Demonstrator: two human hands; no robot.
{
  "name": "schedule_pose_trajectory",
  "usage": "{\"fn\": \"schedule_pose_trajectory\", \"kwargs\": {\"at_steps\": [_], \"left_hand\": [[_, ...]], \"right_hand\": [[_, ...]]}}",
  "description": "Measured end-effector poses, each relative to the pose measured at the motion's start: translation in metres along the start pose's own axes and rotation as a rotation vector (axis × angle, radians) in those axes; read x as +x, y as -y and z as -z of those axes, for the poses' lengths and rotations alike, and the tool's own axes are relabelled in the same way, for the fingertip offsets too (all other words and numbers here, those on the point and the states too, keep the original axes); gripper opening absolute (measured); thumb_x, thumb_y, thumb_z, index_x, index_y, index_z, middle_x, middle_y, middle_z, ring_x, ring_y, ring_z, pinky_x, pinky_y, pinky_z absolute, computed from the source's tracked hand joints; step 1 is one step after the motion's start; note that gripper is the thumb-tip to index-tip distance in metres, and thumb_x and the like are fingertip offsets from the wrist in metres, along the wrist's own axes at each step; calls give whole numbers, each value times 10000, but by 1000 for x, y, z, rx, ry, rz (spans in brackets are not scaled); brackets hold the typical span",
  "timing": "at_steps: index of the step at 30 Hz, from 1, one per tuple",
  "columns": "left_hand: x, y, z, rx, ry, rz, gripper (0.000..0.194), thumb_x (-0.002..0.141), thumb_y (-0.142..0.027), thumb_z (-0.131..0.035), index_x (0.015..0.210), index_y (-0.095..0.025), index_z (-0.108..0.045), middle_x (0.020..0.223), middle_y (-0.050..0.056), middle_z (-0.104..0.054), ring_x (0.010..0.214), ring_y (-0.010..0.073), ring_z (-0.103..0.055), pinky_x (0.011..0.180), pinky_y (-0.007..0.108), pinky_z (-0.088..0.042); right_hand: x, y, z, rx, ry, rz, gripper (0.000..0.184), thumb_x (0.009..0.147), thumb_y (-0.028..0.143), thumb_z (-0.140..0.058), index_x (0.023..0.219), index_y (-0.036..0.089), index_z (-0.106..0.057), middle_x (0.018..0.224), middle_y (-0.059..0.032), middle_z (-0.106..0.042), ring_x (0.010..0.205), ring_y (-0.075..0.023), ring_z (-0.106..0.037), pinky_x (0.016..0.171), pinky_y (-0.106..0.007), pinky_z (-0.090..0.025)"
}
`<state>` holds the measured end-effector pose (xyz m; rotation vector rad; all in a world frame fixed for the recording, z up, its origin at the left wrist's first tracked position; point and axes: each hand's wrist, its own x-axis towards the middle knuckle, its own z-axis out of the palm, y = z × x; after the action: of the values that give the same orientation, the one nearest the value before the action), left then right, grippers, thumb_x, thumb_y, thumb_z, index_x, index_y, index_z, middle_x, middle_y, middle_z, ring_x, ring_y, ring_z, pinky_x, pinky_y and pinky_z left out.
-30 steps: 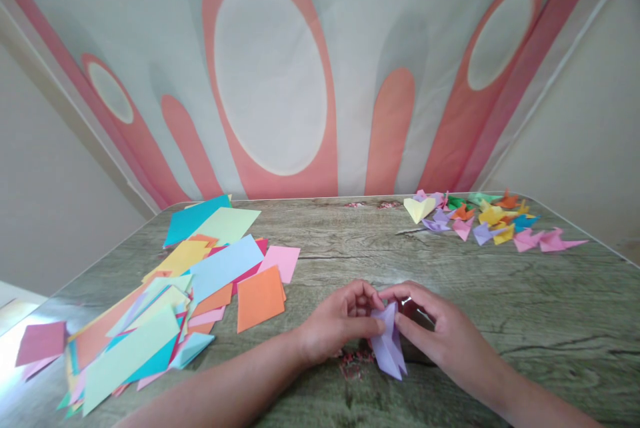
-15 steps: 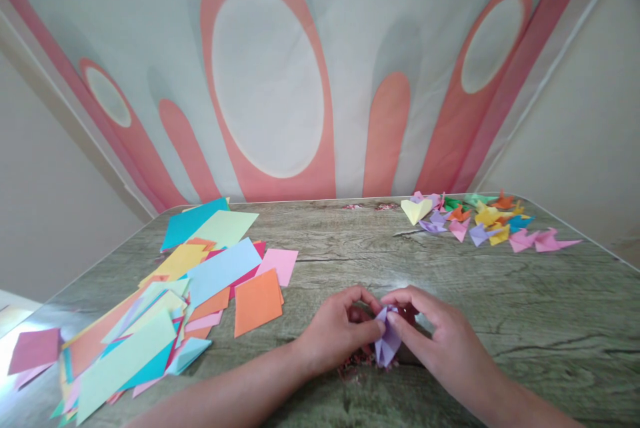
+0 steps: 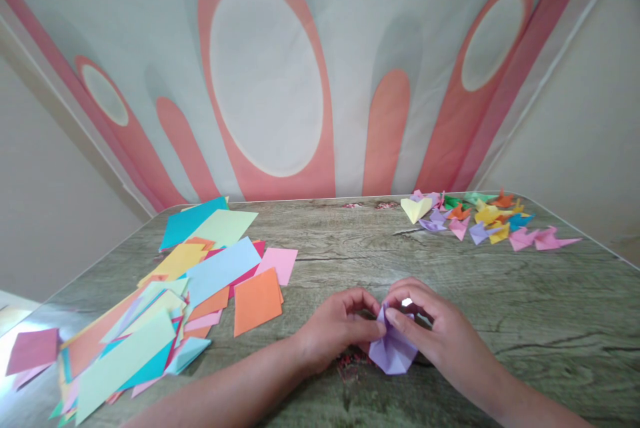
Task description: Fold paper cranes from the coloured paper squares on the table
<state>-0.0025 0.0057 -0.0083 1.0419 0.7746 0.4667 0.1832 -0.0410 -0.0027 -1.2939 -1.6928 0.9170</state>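
Note:
Both of my hands meet near the front middle of the wood-grain table [image 3: 500,281]. Between them is a folded lilac paper piece [image 3: 393,351], its top held up and its wider lower part spread towards me. My left hand [image 3: 336,328] pinches the paper's upper left side with thumb and curled fingers. On the other side, my right hand [image 3: 440,335] grips its upper right with fingers bent over the top. The fingertips of the two hands almost touch above the paper.
A loose heap of coloured paper sheets [image 3: 165,295] covers the table's left side, with an orange sheet [image 3: 257,300] closest to my left hand. Several folded paper figures [image 3: 480,221] lie at the back right. A patterned cloth [image 3: 270,75] hangs behind the table.
The lilac paper has changed from a narrow upright shape to a wider, flatter one spread towards me. Both hands stayed in place, shifting their fingers slightly.

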Motion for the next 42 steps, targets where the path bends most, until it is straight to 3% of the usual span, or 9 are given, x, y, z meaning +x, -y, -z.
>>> {"fn": "schedule_pose_trajectory", "kwargs": {"at_steps": [4, 8, 21, 35, 42], "left_hand": [[-1, -2, 0, -4, 47, 29, 421, 626, -385, -817, 892, -137, -605, 696, 10, -622, 573, 116, -583, 581, 249, -494], [-2, -6, 0, 19, 35, -37, 432, 691, -489, -752, 868, -105, -667, 788, 59, -643, 694, 145, -611, 644, 265, -513], [0, -4, -3, 141, -110, -71, 413, 644, -498, -778, 747, -108, -688, 666, 40, -658, 585, 112, -559, 595, 232, -441], [1, -2, -5, 187, -146, -132, 339, 717, -444, -736, 773, -116, -672, 658, 29, -654, 579, 109, -561, 610, 233, -441], [1, -5, -1, 144, -124, -145, 373, 732, -463, -725, 779, -100, -652, 659, 44, -649, 587, 114, -560, 596, 231, -429]], "right_hand": [[-1, 2, 2, 96, 80, -147, 249, 911, 430, -512, 865, 209, -616, 775, 1, -621, 685, -148, -575, 608, -255, -443], [0, 1, 2, 148, 85, -195, 276, 892, 467, -534, 852, 206, -617, 729, 14, -620, 653, -139, -556, 583, -241, -425], [-1, 1, -2, 140, 56, -194, 262, 879, 451, -551, 817, 204, -615, 729, 13, -628, 658, -147, -570, 589, -248, -440], [-2, 3, -3, 198, 76, -235, 263, 905, 451, -512, 917, 210, -616, 776, 6, -620, 697, -147, -556, 623, -254, -428], [-1, -2, -2, 173, 113, -238, 290, 917, 447, -480, 815, 200, -594, 725, 9, -563, 659, -143, -503, 588, -253, -394]]}}
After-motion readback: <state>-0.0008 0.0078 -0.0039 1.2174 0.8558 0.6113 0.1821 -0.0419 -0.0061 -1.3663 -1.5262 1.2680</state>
